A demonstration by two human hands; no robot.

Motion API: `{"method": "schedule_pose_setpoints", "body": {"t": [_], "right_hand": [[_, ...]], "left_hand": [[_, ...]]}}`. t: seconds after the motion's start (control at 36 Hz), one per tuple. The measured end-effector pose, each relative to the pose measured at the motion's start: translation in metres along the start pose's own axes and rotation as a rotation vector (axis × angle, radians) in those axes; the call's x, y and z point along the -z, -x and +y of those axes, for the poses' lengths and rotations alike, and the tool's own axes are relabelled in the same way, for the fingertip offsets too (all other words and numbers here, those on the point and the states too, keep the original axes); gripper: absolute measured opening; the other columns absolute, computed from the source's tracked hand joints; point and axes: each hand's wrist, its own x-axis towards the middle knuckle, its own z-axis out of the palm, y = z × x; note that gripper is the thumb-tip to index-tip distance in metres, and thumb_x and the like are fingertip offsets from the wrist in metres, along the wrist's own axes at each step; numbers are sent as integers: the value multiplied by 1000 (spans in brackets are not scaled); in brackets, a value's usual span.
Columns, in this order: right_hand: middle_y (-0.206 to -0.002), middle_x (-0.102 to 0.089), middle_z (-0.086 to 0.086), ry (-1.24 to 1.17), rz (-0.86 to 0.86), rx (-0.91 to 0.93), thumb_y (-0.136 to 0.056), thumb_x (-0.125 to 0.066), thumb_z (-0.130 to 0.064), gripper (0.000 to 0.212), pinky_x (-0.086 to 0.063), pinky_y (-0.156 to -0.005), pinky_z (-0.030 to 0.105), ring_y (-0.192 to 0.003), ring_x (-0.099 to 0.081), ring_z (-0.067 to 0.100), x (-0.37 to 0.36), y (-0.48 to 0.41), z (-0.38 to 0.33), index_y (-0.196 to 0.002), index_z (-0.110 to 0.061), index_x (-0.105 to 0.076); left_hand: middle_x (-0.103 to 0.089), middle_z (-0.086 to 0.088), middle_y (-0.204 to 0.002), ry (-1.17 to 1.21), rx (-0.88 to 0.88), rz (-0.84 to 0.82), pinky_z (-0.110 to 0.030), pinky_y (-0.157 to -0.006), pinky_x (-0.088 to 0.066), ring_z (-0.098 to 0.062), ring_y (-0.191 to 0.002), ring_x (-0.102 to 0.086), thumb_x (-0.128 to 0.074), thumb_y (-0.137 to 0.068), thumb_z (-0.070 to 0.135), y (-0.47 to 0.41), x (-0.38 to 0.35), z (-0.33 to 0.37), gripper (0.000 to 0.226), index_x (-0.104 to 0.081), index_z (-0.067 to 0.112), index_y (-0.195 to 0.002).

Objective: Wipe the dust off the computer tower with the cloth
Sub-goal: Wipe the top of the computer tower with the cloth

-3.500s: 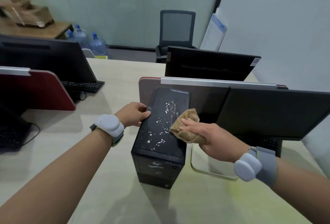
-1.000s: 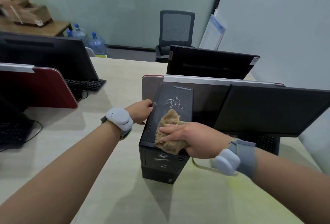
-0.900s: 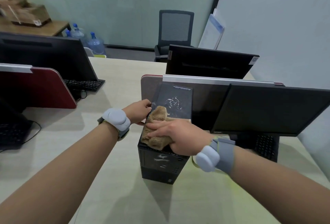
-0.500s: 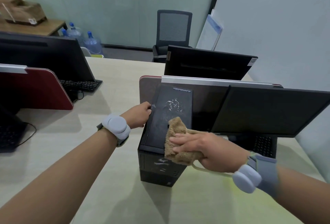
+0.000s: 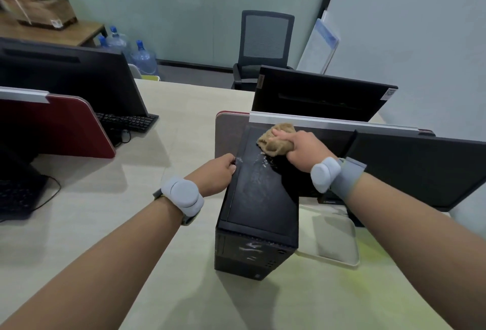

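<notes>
A black computer tower (image 5: 259, 203) stands upright on the pale desk (image 5: 110, 219), its top faintly streaked with white dust near the middle and white smears on its front panel. My right hand (image 5: 302, 149) grips a bunched brown cloth (image 5: 276, 139) and presses it on the far right part of the tower's top, by the divider. My left hand (image 5: 218, 173) holds the tower's top left edge, fingers curled over it.
A desk divider (image 5: 328, 121) rises right behind the tower, with one black monitor (image 5: 420, 171) to the right and another monitor (image 5: 320, 92) beyond it. A pale mat (image 5: 334, 245) lies right of the tower. Left are a red divider (image 5: 52, 127), keyboard (image 5: 126, 120) and third monitor.
My right hand has carried the cloth from the near end of the tower's top to its far end. Most of the white dust seen earlier is gone. My left hand has stayed put.
</notes>
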Motion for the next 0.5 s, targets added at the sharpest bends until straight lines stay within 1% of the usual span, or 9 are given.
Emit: {"method": "schedule_pose_setpoints", "body": {"t": [0.06,0.08,0.19,0.28,0.31,0.36,0.42,0.47,0.5], "right_hand": [[-153,-45,1,-20,9,-34,-83,-44,-2,70,-32,-117,39,-143,-38,28,-4,-10,-11,-145,-35,-47],[-154,-44,1,-24,26,-46,-84,-44,-3,70,-33,-117,40,-143,-38,28,-6,-11,-14,-145,-36,-46],[-155,-42,-7,-4,35,-9,-84,-45,-2,72,-31,-114,35,-146,-32,27,-15,-7,-25,-148,-35,-42],[-156,-39,-6,8,9,32,-85,-47,-2,73,-22,-119,35,-147,-30,27,-19,0,-32,-150,-33,-39],[-157,-39,-4,3,-8,53,-85,-48,-2,73,-19,-120,35,-148,-29,26,-22,4,-36,-151,-32,-37],[-157,-39,-2,-16,-32,103,-84,-49,-2,74,-19,-123,40,-148,-29,26,-29,12,-44,-151,-32,-37],[-157,-38,-7,-14,-38,159,-83,-49,-2,73,-19,-123,42,-148,-29,25,-34,24,-49,-149,-34,-40],[-157,-36,-14,-11,-47,210,-83,-48,-1,71,-16,-123,34,-148,-29,20,-37,35,-50,-147,-33,-45],[-157,-35,-16,-11,-55,225,-83,-48,0,71,-16,-122,29,-148,-29,17,-39,40,-50,-146,-33,-46]], "left_hand": [[-62,-19,-110,9,-5,7,-52,-93,-50,-38,-103,-59,-32,-104,21,1,1,-3,26,-51,9,-116],[-62,-19,-112,11,-9,5,-51,-93,-51,-38,-103,-59,-32,-104,21,1,0,-2,26,-51,9,-117],[-62,-19,-118,30,-14,5,-49,-96,-50,-36,-107,-59,-33,-104,22,3,2,-2,28,-52,10,-123],[-62,-19,-123,87,-10,25,-49,-98,-48,-37,-112,-58,-36,-104,20,5,1,-2,30,-53,9,-127],[-62,-19,-124,122,-6,35,-49,-99,-49,-37,-113,-59,-37,-104,20,6,0,-2,31,-54,9,-128],[-66,-17,-121,243,10,57,-51,-97,-51,-37,-111,-62,-41,-103,20,9,-2,-3,31,-57,10,-128],[-68,-14,-118,376,33,84,-51,-96,-53,-33,-107,-66,-46,-101,20,12,-5,-6,29,-61,11,-124],[-69,-11,-118,459,46,87,-47,-97,-54,-27,-105,-67,-54,-97,20,16,-6,-12,25,-63,13,-119],[-69,-10,-119,495,51,70,-46,-98,-53,-25,-107,-66,-59,-92,21,17,-6,-17,27,-63,14,-119]]}}
